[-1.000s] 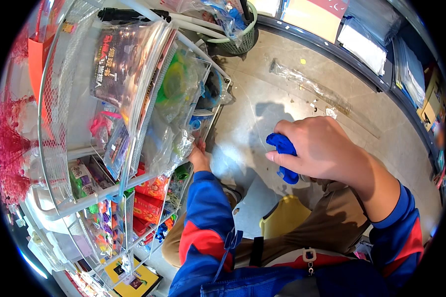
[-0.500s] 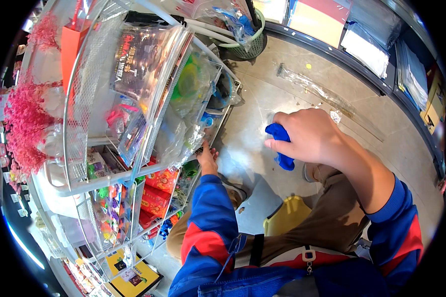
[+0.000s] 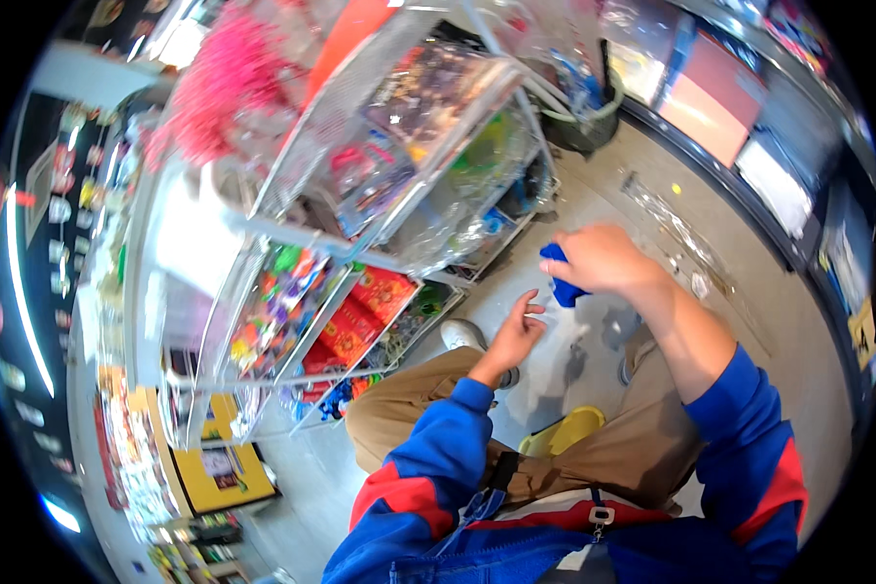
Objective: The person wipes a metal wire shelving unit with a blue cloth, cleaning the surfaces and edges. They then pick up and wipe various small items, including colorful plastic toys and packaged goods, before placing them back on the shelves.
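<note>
"Left hand (image 3: 518,341) is coming off the rack (image 3: 302,232), uncurling empty. Cloth (image 3: 566,292)?"
"Right hand (image 3: 599,259) is clutching it above the floor (image 3: 594,190), hands apart. It's looking soft, light; I'm favouring its bunched middle."

Legible text: none; motion blur covered most print.
Dark-covered printed packs (image 3: 438,88), upper wire basket (image 3: 307,141): pale marks showed, smeared past reading.
Red packets (image 3: 384,287), lower rack: yellowish print showed, unreadable.
Yellow box (image 3: 200,490), lower left: dark printed panel, detail too small.
White tags (image 3: 29,414), far left: faces unreadable.
Tan card (image 3: 860,331), right shelf: black mark; letter or picture, could not tell.
</note>
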A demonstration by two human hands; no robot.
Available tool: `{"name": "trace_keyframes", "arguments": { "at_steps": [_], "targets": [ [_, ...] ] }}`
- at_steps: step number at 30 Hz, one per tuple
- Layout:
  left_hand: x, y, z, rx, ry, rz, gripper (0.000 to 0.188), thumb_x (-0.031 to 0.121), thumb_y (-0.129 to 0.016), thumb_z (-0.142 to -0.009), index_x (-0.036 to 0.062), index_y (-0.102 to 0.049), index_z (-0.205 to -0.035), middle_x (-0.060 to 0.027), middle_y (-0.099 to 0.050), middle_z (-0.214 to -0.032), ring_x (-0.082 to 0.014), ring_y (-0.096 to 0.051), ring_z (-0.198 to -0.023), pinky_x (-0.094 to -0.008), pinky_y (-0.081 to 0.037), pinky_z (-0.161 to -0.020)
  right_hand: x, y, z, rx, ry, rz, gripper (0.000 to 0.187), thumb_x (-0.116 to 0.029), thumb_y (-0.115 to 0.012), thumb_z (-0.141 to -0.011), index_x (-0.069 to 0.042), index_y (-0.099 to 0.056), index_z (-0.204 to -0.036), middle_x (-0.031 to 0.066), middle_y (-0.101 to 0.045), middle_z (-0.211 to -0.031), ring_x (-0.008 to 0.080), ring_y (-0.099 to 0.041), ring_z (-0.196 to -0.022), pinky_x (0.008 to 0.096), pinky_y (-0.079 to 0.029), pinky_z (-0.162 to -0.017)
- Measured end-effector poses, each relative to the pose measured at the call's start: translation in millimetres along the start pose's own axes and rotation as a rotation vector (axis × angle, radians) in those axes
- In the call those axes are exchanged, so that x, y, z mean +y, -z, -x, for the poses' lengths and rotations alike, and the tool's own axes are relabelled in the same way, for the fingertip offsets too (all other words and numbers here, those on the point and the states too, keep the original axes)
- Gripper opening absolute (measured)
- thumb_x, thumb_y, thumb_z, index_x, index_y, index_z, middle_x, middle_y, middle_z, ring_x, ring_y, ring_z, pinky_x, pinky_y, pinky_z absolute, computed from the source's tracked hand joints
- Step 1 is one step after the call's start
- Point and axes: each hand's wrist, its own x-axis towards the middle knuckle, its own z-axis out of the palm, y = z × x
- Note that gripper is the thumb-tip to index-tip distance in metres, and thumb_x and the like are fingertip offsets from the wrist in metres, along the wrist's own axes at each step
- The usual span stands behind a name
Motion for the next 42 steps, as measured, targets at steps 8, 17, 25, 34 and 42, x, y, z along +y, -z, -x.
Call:
{"name": "trace_keyframes", "arguments": {
  "at_steps": [8,17,25,34,42],
  "targets": [
    [72,25,116,0.371,0.103,-0.304,0.046,0.029,-0.073,-0.082,0.0012,-0.054,-0.114,-0.0154,-0.066,-0.095,-0.0268,-0.064,-0.087,-0.0382,-0.050,-0.076,-116,-87,-8,-0.258,0.375,-0.201,0.052,-0.055,-0.046,-0.092,-0.006,-0.060,-0.102,0.0228,-0.066,-0.083,0.0411,-0.064,-0.079,0.0488,-0.049,-0.071],
    [54,78,187,0.557,-0.033,-0.370,0.032,0.028,-0.060,-0.089,0.0050,-0.059,-0.112,-0.0201,-0.067,-0.088,-0.0383,-0.064,-0.081,-0.0421,-0.049,-0.069,-136,-125,-14,-0.412,0.313,-0.508,0.053,-0.053,-0.060,-0.088,-0.004,-0.064,-0.108,0.0138,-0.069,-0.090,0.0241,-0.065,-0.083,0.0347,-0.051,-0.075],
    [49,110,230,0.484,-0.024,-0.152,0.032,0.029,-0.058,-0.092,0.0051,-0.060,-0.113,-0.0208,-0.066,-0.093,-0.0392,-0.063,-0.083,-0.0417,-0.050,-0.070,-157,-173,-15,-0.596,0.123,-0.578,0.045,-0.046,-0.058,-0.094,-0.002,-0.067,-0.102,0.0076,-0.067,-0.091,0.0132,-0.058,-0.085,0.0311,-0.048,-0.080],
    [-10,147,288,0.845,-0.134,-0.317,0.021,0.021,-0.056,-0.093,0.0026,-0.062,-0.100,-0.0216,-0.064,-0.093,-0.0393,-0.061,-0.088,-0.0398,-0.048,-0.074,-218,-166,2,-0.134,0.627,-0.160,0.032,-0.029,-0.056,-0.093,0.001,-0.066,-0.099,0.0180,-0.067,-0.095,0.0352,-0.063,-0.088,0.0389,-0.050,-0.079],
    [45,140,279,0.788,-0.177,-0.107,0.024,0.017,-0.056,-0.084,0.0045,-0.061,-0.103,-0.0194,-0.065,-0.093,-0.0386,-0.062,-0.087,-0.0417,-0.049,-0.076,-279,-99,8,-0.446,0.282,-0.910,0.039,-0.034,-0.051,-0.099,0.001,-0.067,-0.099,0.0053,-0.068,-0.086,0.0111,-0.060,-0.080,0.0291,-0.049,-0.074]
  ]
}}
